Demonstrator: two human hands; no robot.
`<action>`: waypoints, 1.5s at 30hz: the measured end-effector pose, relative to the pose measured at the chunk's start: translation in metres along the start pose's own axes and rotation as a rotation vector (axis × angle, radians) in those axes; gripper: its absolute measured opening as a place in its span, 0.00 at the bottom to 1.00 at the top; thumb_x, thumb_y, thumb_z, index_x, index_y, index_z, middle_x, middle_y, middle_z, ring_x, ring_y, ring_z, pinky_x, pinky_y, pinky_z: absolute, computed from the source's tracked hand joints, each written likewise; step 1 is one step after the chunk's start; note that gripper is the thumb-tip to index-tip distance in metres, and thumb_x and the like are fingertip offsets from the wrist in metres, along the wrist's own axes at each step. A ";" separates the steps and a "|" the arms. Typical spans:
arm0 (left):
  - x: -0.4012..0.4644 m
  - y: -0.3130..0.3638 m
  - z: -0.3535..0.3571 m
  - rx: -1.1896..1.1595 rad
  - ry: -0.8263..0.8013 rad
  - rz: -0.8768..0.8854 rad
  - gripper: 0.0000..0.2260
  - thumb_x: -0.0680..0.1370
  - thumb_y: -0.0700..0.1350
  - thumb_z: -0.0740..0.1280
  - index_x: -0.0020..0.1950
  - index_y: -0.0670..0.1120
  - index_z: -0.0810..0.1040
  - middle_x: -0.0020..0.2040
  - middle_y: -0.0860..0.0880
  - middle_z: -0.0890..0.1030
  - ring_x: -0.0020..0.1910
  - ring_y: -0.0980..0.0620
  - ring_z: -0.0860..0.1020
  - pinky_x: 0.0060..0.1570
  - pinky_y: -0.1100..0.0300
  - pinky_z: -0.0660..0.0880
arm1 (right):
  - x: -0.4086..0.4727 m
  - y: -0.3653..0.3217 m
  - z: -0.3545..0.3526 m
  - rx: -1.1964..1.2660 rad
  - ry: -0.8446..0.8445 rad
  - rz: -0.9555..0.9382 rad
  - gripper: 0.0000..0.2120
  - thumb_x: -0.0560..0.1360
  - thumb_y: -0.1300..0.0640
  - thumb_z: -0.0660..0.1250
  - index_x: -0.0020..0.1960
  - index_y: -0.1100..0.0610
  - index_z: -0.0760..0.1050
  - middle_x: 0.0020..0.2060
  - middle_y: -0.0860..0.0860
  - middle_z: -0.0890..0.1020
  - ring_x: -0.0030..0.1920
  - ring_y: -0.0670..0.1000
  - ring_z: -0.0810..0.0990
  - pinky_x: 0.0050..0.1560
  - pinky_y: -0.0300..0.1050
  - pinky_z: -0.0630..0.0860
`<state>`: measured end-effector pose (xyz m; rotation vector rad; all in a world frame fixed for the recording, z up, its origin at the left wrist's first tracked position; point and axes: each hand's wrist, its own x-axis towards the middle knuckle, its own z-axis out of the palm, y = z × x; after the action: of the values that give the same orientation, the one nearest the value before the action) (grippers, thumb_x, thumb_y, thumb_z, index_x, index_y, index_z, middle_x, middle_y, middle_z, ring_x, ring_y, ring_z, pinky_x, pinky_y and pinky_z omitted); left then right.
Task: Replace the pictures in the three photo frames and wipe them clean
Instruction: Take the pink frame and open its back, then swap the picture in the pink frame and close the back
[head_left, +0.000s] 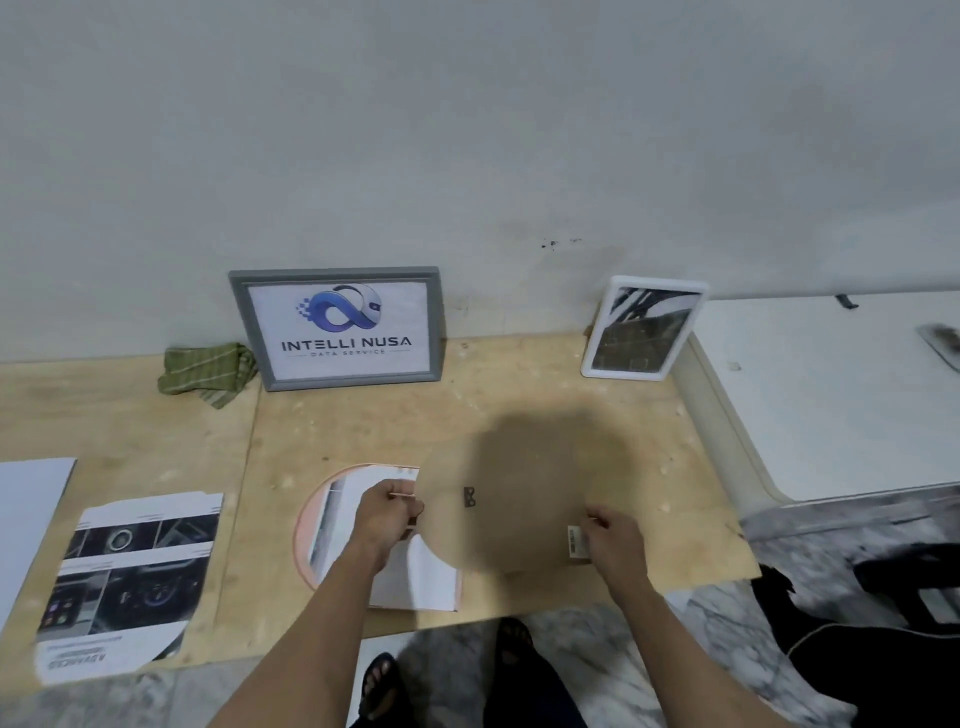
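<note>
Both hands hold a round brown backing board (511, 512) just above the plywood table (519, 415). My left hand (387, 514) pinches its left edge and my right hand (613, 535) grips its right edge near a small label. Under the board's left side lies a round pink frame (304, 525) with a paper picture (410, 577) on it. A grey rectangular frame (336, 327) with a logo print leans on the wall. To the right a white frame (643, 327) leans there too. A green cloth (208, 370) lies left of the grey frame.
A printed sheet with dark car photos (130, 582) and a white sheet (28, 514) lie at the table's left. A white surface (831, 395) adjoins the table on the right. My sandalled feet (382, 680) stand on the marble floor below the table's front edge.
</note>
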<state>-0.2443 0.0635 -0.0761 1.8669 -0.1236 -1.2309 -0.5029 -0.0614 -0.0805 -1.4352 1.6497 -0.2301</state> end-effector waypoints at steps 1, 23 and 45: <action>0.000 -0.002 0.015 0.021 0.000 -0.001 0.09 0.74 0.29 0.64 0.49 0.40 0.79 0.42 0.42 0.83 0.36 0.46 0.78 0.33 0.59 0.73 | 0.004 0.006 -0.011 -0.030 0.013 0.012 0.17 0.79 0.62 0.59 0.65 0.59 0.77 0.59 0.55 0.81 0.55 0.55 0.79 0.44 0.43 0.74; -0.003 -0.011 0.088 0.200 0.073 -0.023 0.08 0.78 0.35 0.64 0.44 0.46 0.80 0.43 0.46 0.82 0.41 0.46 0.78 0.43 0.55 0.75 | 0.047 0.023 -0.035 -0.293 -0.064 -0.094 0.07 0.76 0.62 0.60 0.48 0.61 0.76 0.47 0.56 0.78 0.45 0.56 0.76 0.45 0.48 0.74; 0.033 -0.043 -0.097 0.682 0.264 0.041 0.09 0.76 0.51 0.65 0.50 0.47 0.77 0.49 0.49 0.79 0.51 0.46 0.79 0.45 0.57 0.72 | -0.041 -0.068 0.163 -0.588 -0.322 -0.117 0.10 0.76 0.57 0.61 0.55 0.60 0.72 0.44 0.51 0.74 0.42 0.49 0.74 0.29 0.33 0.63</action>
<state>-0.1666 0.1316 -0.1167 2.5780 -0.4821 -0.9635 -0.3426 0.0190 -0.1085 -1.8871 1.4224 0.4396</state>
